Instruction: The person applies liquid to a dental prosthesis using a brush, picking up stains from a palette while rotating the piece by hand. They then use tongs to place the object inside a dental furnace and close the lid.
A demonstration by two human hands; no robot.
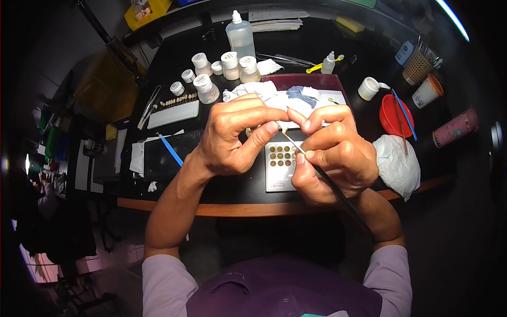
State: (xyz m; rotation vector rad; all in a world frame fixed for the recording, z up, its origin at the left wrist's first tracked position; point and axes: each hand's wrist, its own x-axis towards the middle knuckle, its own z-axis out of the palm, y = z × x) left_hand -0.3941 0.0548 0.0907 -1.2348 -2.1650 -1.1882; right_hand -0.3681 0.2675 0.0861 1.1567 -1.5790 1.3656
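Over the desk's front part my two hands meet, fingertips nearly touching. Between thumb and forefinger, my left hand point(235, 137) pinches a small pale piece point(284, 127), mostly hidden by the fingers; its exact kind does not show. My right hand point(340, 153) is closed round a thin brush point(338, 192) with a dark handle, its tip up against the pale piece. Below the hands lies a white palette point(280, 182) with rows of round wells in brown, yellow and grey tones, partly covered by my right hand.
Lidded jars point(206, 90) and a clear squeeze bottle point(240, 37) stand behind. A white tray point(173, 115) with tooth-coloured tabs is left. At right are a red bowl point(391, 119) with brushes across it, crumpled white cloth point(398, 166) and a pink can point(454, 128). Tissue point(251, 91) lies behind my hands.
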